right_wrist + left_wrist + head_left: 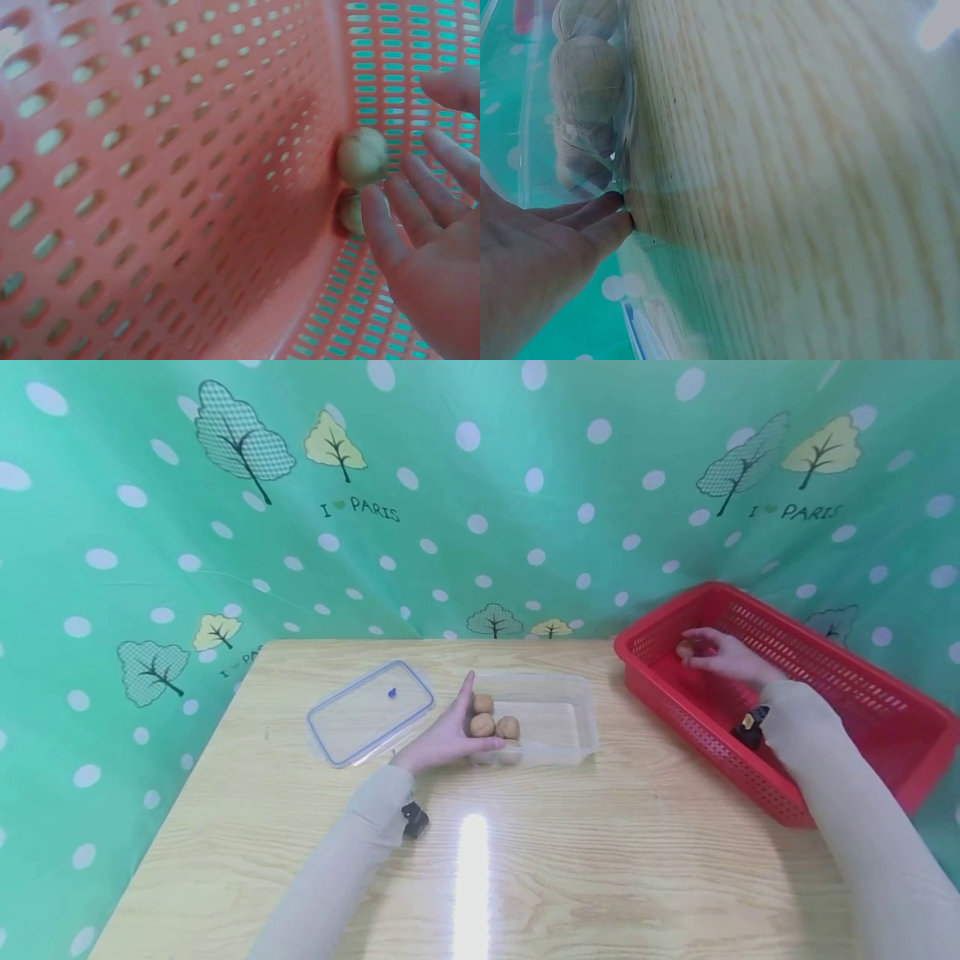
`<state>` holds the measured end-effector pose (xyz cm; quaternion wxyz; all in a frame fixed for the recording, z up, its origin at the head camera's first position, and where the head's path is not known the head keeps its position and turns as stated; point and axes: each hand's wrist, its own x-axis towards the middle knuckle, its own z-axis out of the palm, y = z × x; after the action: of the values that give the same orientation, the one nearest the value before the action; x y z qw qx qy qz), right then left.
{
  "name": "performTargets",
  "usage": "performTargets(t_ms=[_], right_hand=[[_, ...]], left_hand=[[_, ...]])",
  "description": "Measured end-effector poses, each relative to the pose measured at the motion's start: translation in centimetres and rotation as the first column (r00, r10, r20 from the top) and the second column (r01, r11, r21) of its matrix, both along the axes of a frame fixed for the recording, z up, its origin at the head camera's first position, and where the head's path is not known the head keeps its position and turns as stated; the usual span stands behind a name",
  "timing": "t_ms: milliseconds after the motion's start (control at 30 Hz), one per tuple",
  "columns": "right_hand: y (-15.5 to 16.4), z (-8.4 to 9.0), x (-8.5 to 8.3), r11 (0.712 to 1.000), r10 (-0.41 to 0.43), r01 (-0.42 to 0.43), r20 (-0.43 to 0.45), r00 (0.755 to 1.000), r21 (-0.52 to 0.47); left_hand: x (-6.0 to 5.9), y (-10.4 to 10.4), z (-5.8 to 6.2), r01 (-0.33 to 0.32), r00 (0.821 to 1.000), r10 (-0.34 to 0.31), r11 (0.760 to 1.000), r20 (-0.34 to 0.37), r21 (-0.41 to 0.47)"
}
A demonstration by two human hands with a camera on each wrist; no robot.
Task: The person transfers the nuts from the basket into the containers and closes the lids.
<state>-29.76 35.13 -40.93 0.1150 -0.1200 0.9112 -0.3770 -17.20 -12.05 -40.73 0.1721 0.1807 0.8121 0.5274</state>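
Steadying clear container (555, 718) with open left hand (450, 735), three walnuts (495, 720) inside | right hand (723, 656) open, fingers spread, reaching walnuts in red basket (840, 693) corner | lid (371, 712) lies aside

Staged tabletop (600, 860), printed backdrop (480, 485)

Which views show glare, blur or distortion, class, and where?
Head view: a bright glare streak on the table, and wide-angle bending of its edges. Left wrist view: close, soft focus, the walnuts smeared through the clear box wall. Right wrist view: the basket holes blur leftward; walnut fairly sharp.
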Motion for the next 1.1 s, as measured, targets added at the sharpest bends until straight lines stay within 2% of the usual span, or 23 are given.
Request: performTargets(t_ms=[200,367,533,700,933,1100], right_hand=[[0.3,-0.7,-0.3,0.997,0.066,-0.064,-0.050,0.997,0.036],[0.5,-1.0,-0.6,0.997,0.057,-0.052,-0.072,0.996,0.064],[0.6,-1.3,-0.8,0.997,0.069,-0.065,-0.095,0.993,0.040],[0.6,-1.3,-0.7,0.997,0.048,-0.044,-0.073,0.996,0.066],[0.6,-1.2,-0.5,0.992,0.093,-0.088,-0.052,0.994,0.094],[0.7,-1.2,-0.3,0.991,0.086,-0.081,-0.046,0.995,0.110]], left_hand=[[0.0,-0.1,0.1,-0.001,1.000,0.001,1.000,0.002,0.004],[-0.1,-0.1,0.0,-0.002,1.000,0.002,1.000,0.005,0.005],[-0.1,-0.1,-0.1,-0.004,1.000,0.004,1.000,0.001,-0.002],[-0.1,-0.1,-0.2,-0.014,1.000,0.014,1.000,-0.002,0.019],[-0.4,0.0,-1.3,-0.036,0.999,0.036,0.998,-0.004,0.050],[-0.2,0.0,-0.5,-0.024,1.000,0.023,0.999,0.018,0.048]])
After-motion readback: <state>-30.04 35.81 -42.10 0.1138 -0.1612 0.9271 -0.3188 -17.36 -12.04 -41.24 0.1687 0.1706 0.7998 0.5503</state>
